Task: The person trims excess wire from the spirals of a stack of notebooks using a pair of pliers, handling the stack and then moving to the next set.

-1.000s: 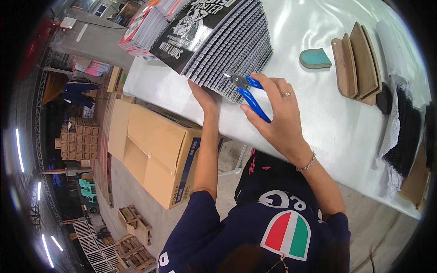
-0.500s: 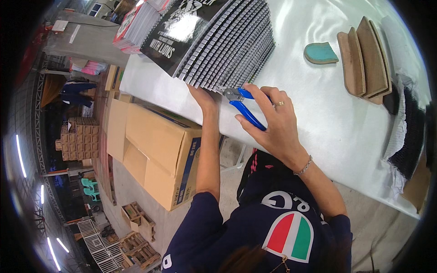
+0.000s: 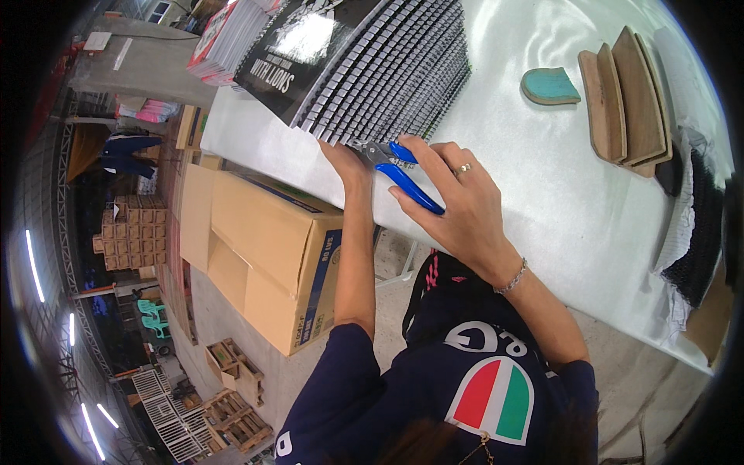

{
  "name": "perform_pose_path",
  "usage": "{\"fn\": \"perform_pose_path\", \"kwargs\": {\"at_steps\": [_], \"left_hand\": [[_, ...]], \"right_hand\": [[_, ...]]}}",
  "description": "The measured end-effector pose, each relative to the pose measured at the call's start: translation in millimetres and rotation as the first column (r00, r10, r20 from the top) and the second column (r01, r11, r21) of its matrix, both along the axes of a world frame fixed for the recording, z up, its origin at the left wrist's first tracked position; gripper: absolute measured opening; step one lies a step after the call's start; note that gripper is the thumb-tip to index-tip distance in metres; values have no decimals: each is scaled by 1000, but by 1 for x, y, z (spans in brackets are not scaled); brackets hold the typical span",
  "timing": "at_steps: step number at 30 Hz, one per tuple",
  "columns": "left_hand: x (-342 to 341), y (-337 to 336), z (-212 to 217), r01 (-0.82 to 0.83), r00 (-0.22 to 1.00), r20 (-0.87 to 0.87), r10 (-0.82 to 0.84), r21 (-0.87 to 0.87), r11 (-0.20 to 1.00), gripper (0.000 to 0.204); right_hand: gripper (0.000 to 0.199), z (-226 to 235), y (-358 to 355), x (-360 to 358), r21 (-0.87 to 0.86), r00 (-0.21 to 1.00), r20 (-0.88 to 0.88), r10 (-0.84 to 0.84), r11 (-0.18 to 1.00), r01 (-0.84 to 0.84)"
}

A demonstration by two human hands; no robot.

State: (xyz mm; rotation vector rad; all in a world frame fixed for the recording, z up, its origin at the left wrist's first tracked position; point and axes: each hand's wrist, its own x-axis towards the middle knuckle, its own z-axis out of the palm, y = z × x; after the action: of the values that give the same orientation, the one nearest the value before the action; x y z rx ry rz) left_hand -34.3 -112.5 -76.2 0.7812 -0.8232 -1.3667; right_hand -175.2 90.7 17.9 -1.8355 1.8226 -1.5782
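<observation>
A stack of wire-bound books (image 3: pixel 387 74) with black covers lies on the white table, the silver spiral bindings piled in rows toward me. In my right hand (image 3: pixel 465 201) are wire cutters (image 3: pixel 415 188) with blue handles, spread somewhat apart. Their metal jaws reach the ends of the bindings at the stack's near corner. My left hand (image 3: pixel 345 161) is at that same corner, close to the jaws; its fingers are hidden by the stack, so their grip does not show.
Right on the table are a rounded teal-topped block (image 3: pixel 550 86) and several curved brown boards (image 3: pixel 628 101). Black netted material (image 3: pixel 690 232) with white wrapping lies at the right edge. More books (image 3: pixel 232 43) stand far left. A cardboard box (image 3: pixel 263 240) sits beside the table, left of my arm.
My right hand has shifted a little left with the wire cutters, bringing the jaws further along the near ends of the bindings. My left hand stays at the corner.
</observation>
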Motion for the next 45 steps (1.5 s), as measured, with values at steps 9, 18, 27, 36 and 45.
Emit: {"fn": "perform_pose_path", "kwargs": {"at_steps": [9,18,27,36,45], "left_hand": [[-8,1,6,35,999,14,-34,-52,998,44],[9,-7,-1,46,999,18,-44,-140,989,44],[-14,10,13,-45,996,71,56,-150,988,44],[-16,10,20,-51,990,125,69,-140,989,43],[-2,-1,9,15,980,197,13,-141,990,49]], "right_hand": [[50,7,-3,-17,83,359,900,249,708,-701],[58,-7,3,10,-65,996,-26,-84,994,83],[49,0,3,4,115,521,824,222,835,-538],[52,-17,1,0,34,998,27,-50,998,49],[56,-23,-4,0,-65,991,-60,-120,991,116]]}}
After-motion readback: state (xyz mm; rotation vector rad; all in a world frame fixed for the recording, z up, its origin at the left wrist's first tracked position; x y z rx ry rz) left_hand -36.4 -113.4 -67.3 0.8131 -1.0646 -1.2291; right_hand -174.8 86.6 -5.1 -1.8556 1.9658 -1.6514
